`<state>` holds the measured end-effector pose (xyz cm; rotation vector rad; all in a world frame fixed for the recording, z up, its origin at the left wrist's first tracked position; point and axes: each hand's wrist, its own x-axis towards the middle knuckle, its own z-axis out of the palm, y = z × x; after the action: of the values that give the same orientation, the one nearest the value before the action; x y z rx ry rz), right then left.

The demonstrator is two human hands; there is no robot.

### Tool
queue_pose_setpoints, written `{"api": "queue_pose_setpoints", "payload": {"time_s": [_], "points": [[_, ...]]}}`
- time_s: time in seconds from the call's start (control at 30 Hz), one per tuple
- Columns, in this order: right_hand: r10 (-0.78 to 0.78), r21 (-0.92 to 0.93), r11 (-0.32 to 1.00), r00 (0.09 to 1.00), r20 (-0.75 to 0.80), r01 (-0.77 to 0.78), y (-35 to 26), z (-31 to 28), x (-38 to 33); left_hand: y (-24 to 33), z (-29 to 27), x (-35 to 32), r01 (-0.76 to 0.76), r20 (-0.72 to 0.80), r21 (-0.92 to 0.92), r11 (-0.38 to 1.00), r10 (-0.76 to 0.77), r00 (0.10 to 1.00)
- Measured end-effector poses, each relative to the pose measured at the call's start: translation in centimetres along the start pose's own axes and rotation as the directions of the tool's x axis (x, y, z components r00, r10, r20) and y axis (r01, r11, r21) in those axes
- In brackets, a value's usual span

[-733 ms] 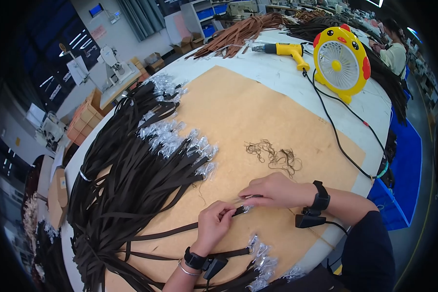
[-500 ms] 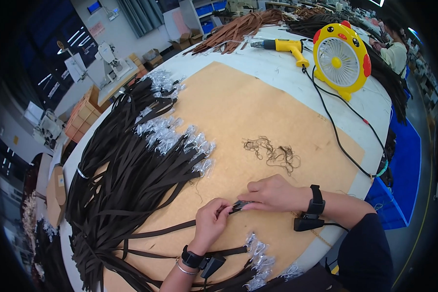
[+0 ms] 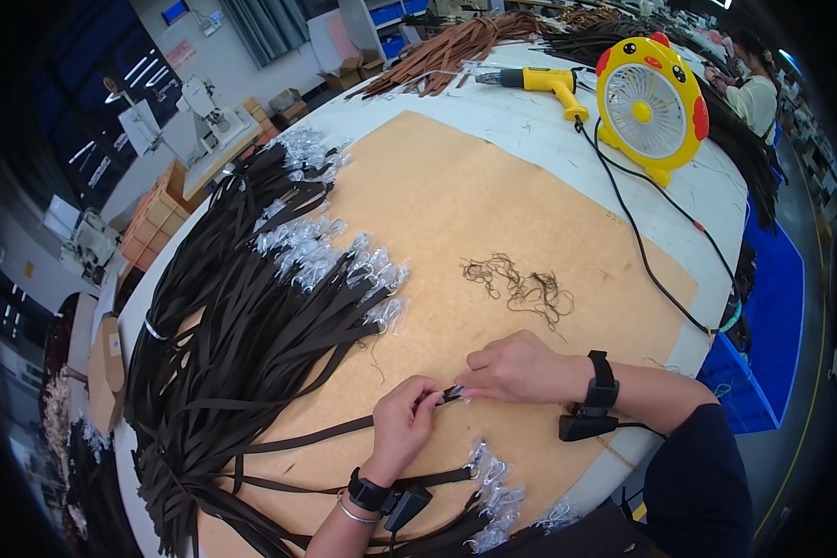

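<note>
My left hand (image 3: 405, 416) is closed, pinching a flat black strap (image 3: 330, 431) near its end. That strap runs left into a large bundle of black straps (image 3: 242, 344), many with ends wrapped in clear plastic (image 3: 302, 246). My right hand (image 3: 523, 370) is closed at the strap's end, its fingertips almost touching the left ones. Between the two hands shows a small dark piece with a silvery gleam (image 3: 454, 392); whether it is the strap's fitting or a small tool I cannot tell. More plastic-wrapped strap ends (image 3: 496, 498) lie close to my body.
Tan board (image 3: 437, 195) covers much of the white table (image 3: 530, 130). Loose dark threads (image 3: 521, 286) lie beyond my hands. A yellow heat gun (image 3: 549, 84), a chick-shaped fan (image 3: 649, 112) and a black cable (image 3: 623, 219) are farther back. A blue bin (image 3: 772, 325) stands right; another person (image 3: 753, 93) sits far right.
My right hand has shifted slightly at the strap's end, its fingers drawn closer together. The left hand keeps its pinch. The whole view has moved a little.
</note>
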<state>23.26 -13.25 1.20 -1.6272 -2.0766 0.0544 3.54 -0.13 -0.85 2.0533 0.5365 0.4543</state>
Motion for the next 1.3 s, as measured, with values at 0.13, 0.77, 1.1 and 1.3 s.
{"api": "queue_pose_setpoints", "payload": {"time_s": [0.13,0.77,1.1,1.3], "points": [[-0.003,0.021,1.0,1.0,-0.002,0.003,-0.1,-0.2,0.1,-0.1,0.1,-0.1,-0.005,-0.009,-0.005,1.0,0.005,1.0],[0.08,0.081,0.993,0.997,0.016,-0.081,-0.6,0.4,0.1,0.6,-0.7,0.1,0.039,0.046,0.015,0.999,-0.04,0.998],[0.1,0.123,0.987,0.995,0.017,-0.101,-0.6,1.1,-0.1,0.3,-0.8,0.2,0.118,0.076,-0.061,0.991,-0.113,0.991],[0.336,0.367,0.875,0.942,0.012,-0.317,0.4,1.1,-0.4,1.4,-3.0,3.4,-0.133,0.151,0.123,0.983,0.114,0.982]]}}
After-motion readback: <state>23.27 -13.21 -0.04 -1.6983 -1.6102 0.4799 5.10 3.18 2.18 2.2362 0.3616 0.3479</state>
